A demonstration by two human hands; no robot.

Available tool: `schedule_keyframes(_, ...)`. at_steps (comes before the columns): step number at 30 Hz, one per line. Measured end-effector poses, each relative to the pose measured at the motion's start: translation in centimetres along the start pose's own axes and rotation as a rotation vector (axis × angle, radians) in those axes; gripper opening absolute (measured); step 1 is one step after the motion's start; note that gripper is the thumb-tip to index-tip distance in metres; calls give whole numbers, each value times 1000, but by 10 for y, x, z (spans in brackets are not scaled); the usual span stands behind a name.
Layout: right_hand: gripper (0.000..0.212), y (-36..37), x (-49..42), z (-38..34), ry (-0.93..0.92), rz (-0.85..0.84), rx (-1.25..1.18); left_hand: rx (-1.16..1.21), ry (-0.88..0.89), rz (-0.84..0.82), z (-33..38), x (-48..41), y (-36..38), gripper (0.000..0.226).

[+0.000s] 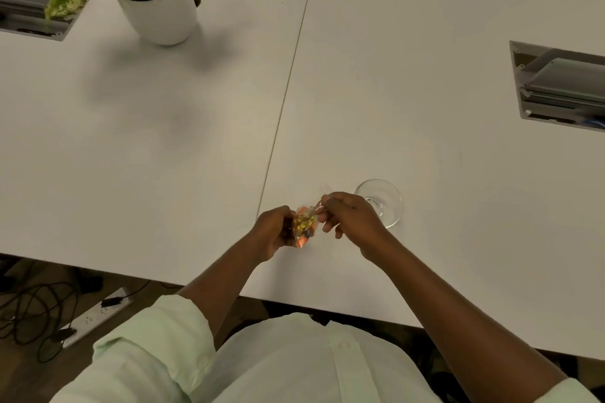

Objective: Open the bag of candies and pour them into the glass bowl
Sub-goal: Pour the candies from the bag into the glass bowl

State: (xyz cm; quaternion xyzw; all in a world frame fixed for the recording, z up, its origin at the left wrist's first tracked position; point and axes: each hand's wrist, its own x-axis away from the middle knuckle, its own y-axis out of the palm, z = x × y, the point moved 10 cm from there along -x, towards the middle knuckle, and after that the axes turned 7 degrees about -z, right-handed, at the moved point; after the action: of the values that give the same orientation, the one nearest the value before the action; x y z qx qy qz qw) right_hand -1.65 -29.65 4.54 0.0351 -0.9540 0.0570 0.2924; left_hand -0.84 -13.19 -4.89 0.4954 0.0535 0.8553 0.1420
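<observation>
A small clear bag of candies [303,226], yellow and orange inside, hangs between both hands just above the white table [163,147]. My left hand [273,232] wraps around the bag's lower part. My right hand [352,217] pinches the bag's clear top edge, which sticks up past the fingers. The glass bowl [384,203] stands on the table just right of my right hand, partly hidden behind it, and looks empty.
A potted plant [154,0] in a white pot stands at the far left. Cable boxes are sunk into the table at the far left [29,10] and at the right [563,88]. A power strip [98,314] and cables lie on the floor below the table's near edge.
</observation>
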Motion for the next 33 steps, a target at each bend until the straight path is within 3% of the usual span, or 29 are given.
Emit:
schedule_keyframes(10,30,-90,20,47,191,151,-333,1,23,-48,8,-6,62,12)
schedule_keyframes(33,30,-131,13,98,262,123,-278,-95,112,196,13,-6,92,16)
